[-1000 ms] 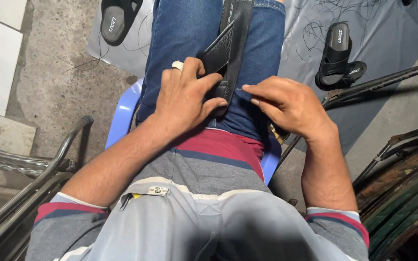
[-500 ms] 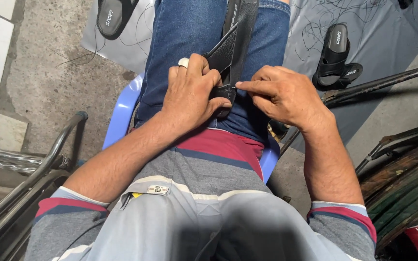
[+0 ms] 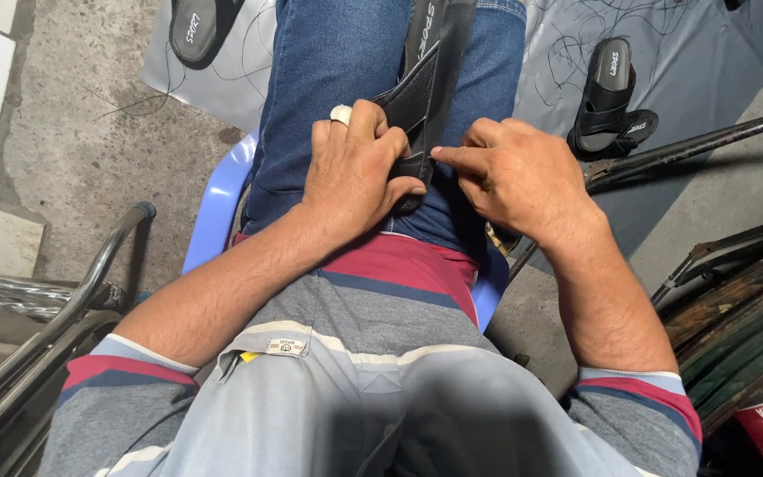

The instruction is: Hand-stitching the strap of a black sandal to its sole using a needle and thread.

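1. The concrete floor point(image 3: 90, 132) spreads under everything, with a grey sheet point(image 3: 708, 53) laid across its upper part.
2. A blue plastic chair point(image 3: 214, 212) shows at both sides of the seated person's jeans point(image 3: 328, 71).
3. Dark metal bars point(image 3: 691, 146) slant along the right side, and a chrome tube frame point(image 3: 72, 300) stands at the left.
4. The left hand point(image 3: 355, 172) lies on the lap, its fingers point(image 3: 373, 119) curled shut around the black sandal strap point(image 3: 421, 97), which stands on edge between the thighs.
5. The right hand point(image 3: 514, 177) sits just beside it, its fingers point(image 3: 461, 157) bent, forefinger tip pressing the strap's lower end.
6. A black sandal point(image 3: 607, 93) lies on the sheet at right; another point(image 3: 196, 31) lies upper left.
7. A pale ring point(image 3: 341, 114) sits on a left finger.
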